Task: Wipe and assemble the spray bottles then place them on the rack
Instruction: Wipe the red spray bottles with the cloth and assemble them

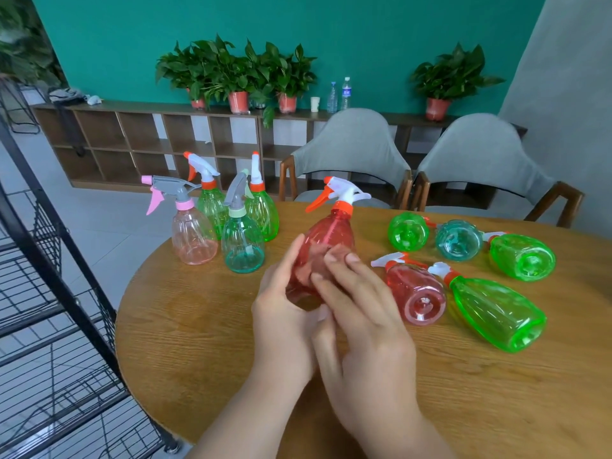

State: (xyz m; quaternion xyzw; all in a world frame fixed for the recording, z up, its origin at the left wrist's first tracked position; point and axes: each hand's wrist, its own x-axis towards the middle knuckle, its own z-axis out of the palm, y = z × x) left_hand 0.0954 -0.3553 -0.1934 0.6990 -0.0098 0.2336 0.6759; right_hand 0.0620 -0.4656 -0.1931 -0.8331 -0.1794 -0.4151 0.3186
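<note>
Upright bottles (242, 240) left on table (198, 342), lying bottles (496, 313) right, rack (49, 326) further left

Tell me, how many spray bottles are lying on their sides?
5, on the right half of the table: far-left green bottle, teal bottle, far-right green bottle in the back row; red bottle and nearest green bottle in front. None looks hidden.

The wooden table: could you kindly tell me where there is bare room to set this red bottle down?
Bare wood lies at the near edge of the table, below the lying green bottle, and at near left, below the upright teal bottle. Crowded: the upright cluster at far left and the lying bottles at right.
</note>
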